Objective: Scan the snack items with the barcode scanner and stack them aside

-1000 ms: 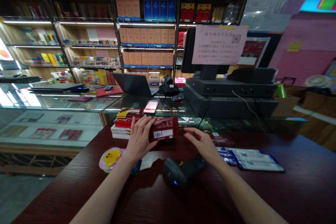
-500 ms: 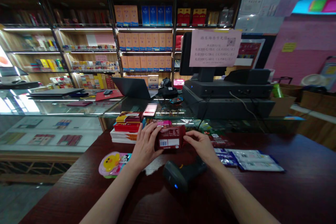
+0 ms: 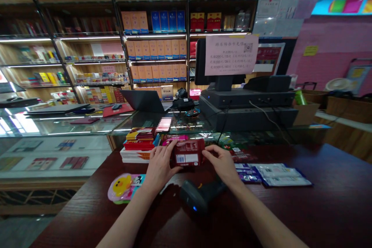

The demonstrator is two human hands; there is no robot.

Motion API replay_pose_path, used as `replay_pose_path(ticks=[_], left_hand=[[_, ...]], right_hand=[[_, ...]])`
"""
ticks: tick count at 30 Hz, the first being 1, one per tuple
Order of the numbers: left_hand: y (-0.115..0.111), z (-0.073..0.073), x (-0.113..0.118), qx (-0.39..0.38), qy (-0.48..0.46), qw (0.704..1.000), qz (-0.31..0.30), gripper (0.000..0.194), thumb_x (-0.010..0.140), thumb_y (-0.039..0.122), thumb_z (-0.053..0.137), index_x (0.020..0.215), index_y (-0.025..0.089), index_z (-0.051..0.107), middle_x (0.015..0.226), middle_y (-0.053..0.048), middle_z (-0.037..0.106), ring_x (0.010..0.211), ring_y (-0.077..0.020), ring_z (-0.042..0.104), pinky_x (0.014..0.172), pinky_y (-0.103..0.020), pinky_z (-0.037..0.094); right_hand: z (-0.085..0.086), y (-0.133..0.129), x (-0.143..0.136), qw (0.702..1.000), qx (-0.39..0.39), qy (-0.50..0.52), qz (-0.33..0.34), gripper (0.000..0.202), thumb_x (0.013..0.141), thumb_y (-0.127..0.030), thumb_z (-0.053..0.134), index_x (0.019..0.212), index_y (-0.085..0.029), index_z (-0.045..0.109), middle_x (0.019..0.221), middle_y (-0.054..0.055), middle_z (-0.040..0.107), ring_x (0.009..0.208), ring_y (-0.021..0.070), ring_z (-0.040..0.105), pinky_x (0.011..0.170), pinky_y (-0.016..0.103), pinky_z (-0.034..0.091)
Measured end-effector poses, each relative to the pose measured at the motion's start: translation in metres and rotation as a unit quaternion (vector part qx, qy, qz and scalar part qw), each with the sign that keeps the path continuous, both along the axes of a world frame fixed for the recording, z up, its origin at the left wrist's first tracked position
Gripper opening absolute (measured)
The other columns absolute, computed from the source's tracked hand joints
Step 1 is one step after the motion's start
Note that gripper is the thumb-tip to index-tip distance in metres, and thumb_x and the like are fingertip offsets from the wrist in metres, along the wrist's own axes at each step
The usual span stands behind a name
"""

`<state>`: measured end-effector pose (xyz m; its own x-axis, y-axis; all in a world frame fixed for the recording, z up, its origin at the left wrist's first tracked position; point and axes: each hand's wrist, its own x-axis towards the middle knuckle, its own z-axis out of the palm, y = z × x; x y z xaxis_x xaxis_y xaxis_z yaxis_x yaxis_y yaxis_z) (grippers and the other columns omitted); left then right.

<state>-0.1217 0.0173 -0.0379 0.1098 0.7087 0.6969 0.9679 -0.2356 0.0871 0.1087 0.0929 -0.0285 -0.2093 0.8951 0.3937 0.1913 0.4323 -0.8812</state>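
Observation:
A dark red packet (image 3: 188,152) with a white label and barcode is held up over the dark wooden table. My left hand (image 3: 161,166) grips its left side, thumb below and fingers along the upper edge. At its right edge, my right hand (image 3: 220,162) pinches the packet between thumb and index finger. Just below lies a black barcode scanner (image 3: 194,197) with a blue light. To the left are a stack of boxes and packets (image 3: 139,145) and a packet with a yellow duck (image 3: 123,186). Blue and white packets (image 3: 280,175) lie to the right.
Behind the table are a glass counter (image 3: 116,124), an open laptop (image 3: 143,101) and a monitor with a pink sign (image 3: 231,55) on a black cash drawer (image 3: 250,114). Colourful packets (image 3: 229,143) lie at the table's back edge. Stocked shelves (image 3: 155,37) line the wall.
The camera view has shifted slightly. Both hands keep hold of the red packet, which stays in nearly the same place above the scanner.

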Motion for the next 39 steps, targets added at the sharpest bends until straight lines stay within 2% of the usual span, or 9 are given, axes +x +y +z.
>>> replay_pose_path(ticks=[8,14,18,21,24,27,31,35,39], left_hand=[[0.004,-0.006,0.001,-0.067,-0.117,0.99,-0.049,0.101,0.07,0.028,0.081,0.153,0.03,0.022,0.123,-0.009,0.064,0.108,-0.0287,0.062,0.099,-0.05,0.046],[0.003,0.001,0.001,-0.115,-0.262,0.945,-0.16,0.077,0.088,0.024,0.056,0.155,0.023,0.019,0.098,-0.004,0.071,0.094,-0.0209,0.069,0.091,-0.042,0.052],[0.002,0.009,0.003,-0.12,-0.336,0.924,-0.139,0.062,0.091,0.025,0.05,0.148,0.019,0.028,0.093,-0.002,0.073,0.094,-0.019,0.069,0.095,-0.04,0.048],[0.003,0.012,0.0,-0.118,-0.355,0.92,-0.118,0.04,0.087,0.028,0.056,0.125,0.019,0.05,0.088,-0.001,0.074,0.092,-0.0198,0.069,0.093,-0.038,0.047],[0.005,0.012,-0.005,-0.109,-0.368,0.917,-0.107,0.015,0.085,0.033,0.058,0.093,0.021,0.058,0.084,-0.001,0.072,0.082,-0.0187,0.068,0.082,-0.033,0.049],[0.005,0.014,-0.01,-0.07,-0.348,0.932,-0.074,0.016,0.084,0.036,0.061,0.079,0.021,0.06,0.077,0.0,0.068,0.078,-0.0181,0.065,0.077,-0.031,0.048],[0.004,0.023,-0.015,-0.014,-0.316,0.945,-0.084,0.015,0.081,0.033,0.065,0.073,0.022,0.063,0.083,-0.001,0.071,0.083,-0.0189,0.065,0.081,-0.032,0.049],[0.003,0.029,-0.022,0.023,-0.304,0.945,-0.121,0.013,0.08,0.033,0.067,0.073,0.022,0.068,0.091,-0.003,0.073,0.09,-0.0196,0.067,0.086,-0.033,0.05],[0.0,0.032,-0.031,-0.009,-0.307,0.944,-0.117,0.012,0.083,0.033,0.064,0.083,0.023,0.071,0.09,-0.001,0.074,0.086,-0.0174,0.068,0.081,-0.03,0.053]], right_hand=[[-0.004,0.007,-0.001,0.999,-0.024,-0.006,-0.037,0.025,0.076,-0.044,0.066,0.072,-0.02,0.072,0.067,0.003,0.072,0.065,0.0209,0.065,0.063,0.031,0.048],[-0.001,0.009,0.003,0.998,-0.044,0.028,-0.034,0.027,0.072,-0.045,0.067,0.071,-0.019,0.072,0.065,0.003,0.071,0.061,0.0202,0.063,0.06,0.03,0.047],[0.0,0.009,0.004,0.998,-0.042,0.037,-0.037,0.027,0.072,-0.045,0.067,0.071,-0.019,0.072,0.066,0.003,0.07,0.063,0.02,0.062,0.062,0.03,0.046],[0.004,0.008,0.004,0.998,-0.039,0.051,-0.013,0.028,0.073,-0.047,0.067,0.071,-0.019,0.071,0.066,0.002,0.07,0.064,0.0201,0.063,0.064,0.031,0.048],[0.008,0.007,0.005,0.998,-0.004,0.057,-0.005,0.029,0.073,-0.049,0.07,0.073,-0.02,0.072,0.073,0.003,0.071,0.07,0.0204,0.063,0.068,0.031,0.049],[0.011,0.006,0.006,0.998,0.029,0.053,-0.01,0.027,0.072,-0.048,0.072,0.073,-0.02,0.072,0.073,0.001,0.069,0.068,0.0186,0.061,0.067,0.03,0.047],[0.014,0.004,0.005,0.997,-0.003,0.071,0.027,0.023,0.076,-0.044,0.07,0.078,-0.021,0.07,0.057,-0.003,0.062,0.058,0.0165,0.058,0.062,0.028,0.045],[0.017,0.004,0.003,0.993,-0.004,0.088,0.079,0.021,0.077,-0.042,0.071,0.079,-0.021,0.072,0.077,0.002,0.074,0.077,0.0206,0.068,0.075,0.031,0.05],[0.019,0.01,0.001,0.992,-0.003,0.074,0.099,0.019,0.076,-0.04,0.072,0.081,-0.021,0.074,0.081,0.003,0.077,0.081,0.022,0.07,0.076,0.032,0.051]])
